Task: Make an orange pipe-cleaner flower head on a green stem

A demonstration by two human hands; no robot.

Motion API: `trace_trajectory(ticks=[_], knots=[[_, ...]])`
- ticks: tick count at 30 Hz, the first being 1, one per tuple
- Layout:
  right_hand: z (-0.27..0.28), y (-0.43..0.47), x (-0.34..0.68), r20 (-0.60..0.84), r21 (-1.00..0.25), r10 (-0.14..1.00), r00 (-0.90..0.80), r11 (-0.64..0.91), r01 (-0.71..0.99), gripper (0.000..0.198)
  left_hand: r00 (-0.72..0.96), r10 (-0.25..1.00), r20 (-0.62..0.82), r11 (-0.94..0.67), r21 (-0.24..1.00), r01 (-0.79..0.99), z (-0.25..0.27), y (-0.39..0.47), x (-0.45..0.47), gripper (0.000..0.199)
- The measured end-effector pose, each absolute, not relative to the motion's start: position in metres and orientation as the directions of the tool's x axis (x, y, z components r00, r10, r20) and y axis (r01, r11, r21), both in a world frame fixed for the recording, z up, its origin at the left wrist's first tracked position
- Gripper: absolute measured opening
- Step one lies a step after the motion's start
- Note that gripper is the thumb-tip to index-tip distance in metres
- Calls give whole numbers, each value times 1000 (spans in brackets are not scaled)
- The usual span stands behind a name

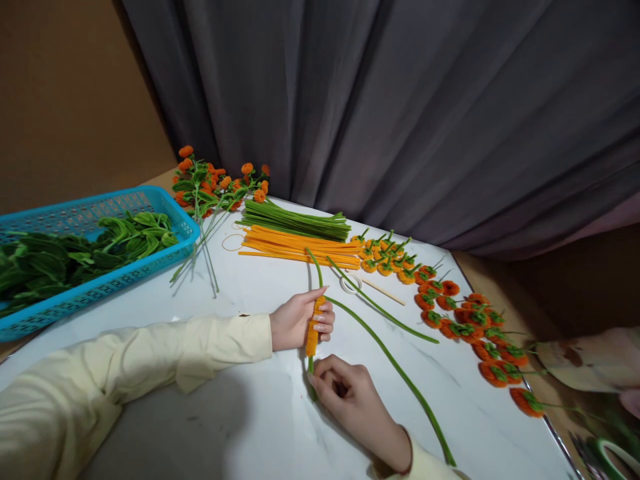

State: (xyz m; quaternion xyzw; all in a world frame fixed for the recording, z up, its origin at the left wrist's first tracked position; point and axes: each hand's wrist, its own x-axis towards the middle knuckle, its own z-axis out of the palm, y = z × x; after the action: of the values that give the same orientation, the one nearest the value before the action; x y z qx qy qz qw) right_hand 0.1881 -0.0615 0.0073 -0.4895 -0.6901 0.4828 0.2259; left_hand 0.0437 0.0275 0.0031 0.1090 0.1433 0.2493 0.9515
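Note:
My left hand (294,321) is wrapped round an orange fuzzy pipe-cleaner piece (313,330), folded or coiled into a short upright strip. Green pipe cleaner sticks out above and below it, and a long green pipe cleaner (395,360) curves away from it towards the lower right. Just below, my right hand (357,400) pinches the lower green end between thumb and fingertips. Another loose green pipe cleaner (383,300) lies on the table to the right. My left palm hides part of the orange strip.
A blue basket (187,237) of green leaves stands left, beside finished orange flowers (215,180). Behind my hands lie green pipe cleaners (295,219), orange ones (300,247), a white ring (351,284) and a thin stick (383,291). Orange flower heads (475,317) line the right; another person's sleeve (590,360) is beyond.

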Motion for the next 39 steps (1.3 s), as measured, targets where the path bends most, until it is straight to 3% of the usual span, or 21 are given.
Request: trace_trajectory(ticks=[8, 13, 18, 32, 39], knots=[[11, -62, 189, -149, -930, 923, -354, -10, 367, 24, 819, 526, -229, 840, 292, -458, 3, 28, 43, 18], [12, -60, 192, -163, -965, 961, -225, -108, 238, 30, 771, 576, -271, 797, 395, -457, 1, 26, 44, 25], [13, -59, 191, -185, -971, 950, -250, -138, 196, 32, 713, 659, -239, 717, 487, -499, 0, 22, 46, 19], [14, -58, 190, -158, -973, 929, -336, -89, 211, 28, 706, 657, -267, 726, 478, -495, 0, 20, 47, 12], [16, -59, 190, -176, -970, 949, -261, -123, 209, 30, 755, 627, -193, 721, 511, -469, -3, 21, 45, 29]])
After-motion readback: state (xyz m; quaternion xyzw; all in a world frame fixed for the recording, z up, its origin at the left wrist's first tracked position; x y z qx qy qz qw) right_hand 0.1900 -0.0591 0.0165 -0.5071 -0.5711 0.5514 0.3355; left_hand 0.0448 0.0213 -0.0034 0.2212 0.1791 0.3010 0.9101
